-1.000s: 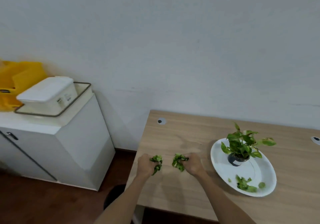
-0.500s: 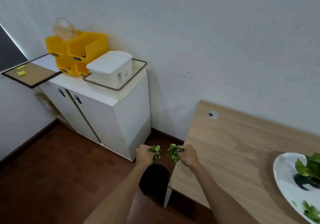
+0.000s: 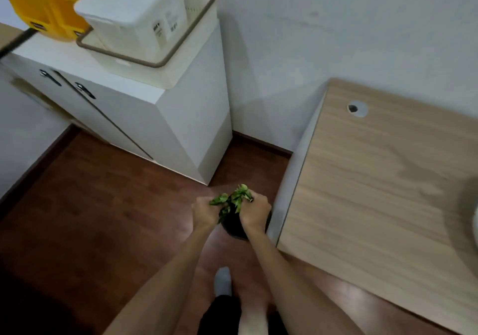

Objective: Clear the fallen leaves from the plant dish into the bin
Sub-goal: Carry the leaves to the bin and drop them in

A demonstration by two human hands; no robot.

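Leaves clutched over bin, dark wood floor, desk R.

Your left hand and right hand, each closed on a clump of leaves, have left the table and now meet directly above the black bin on the floor; the plant and most of its dish have slipped from view.
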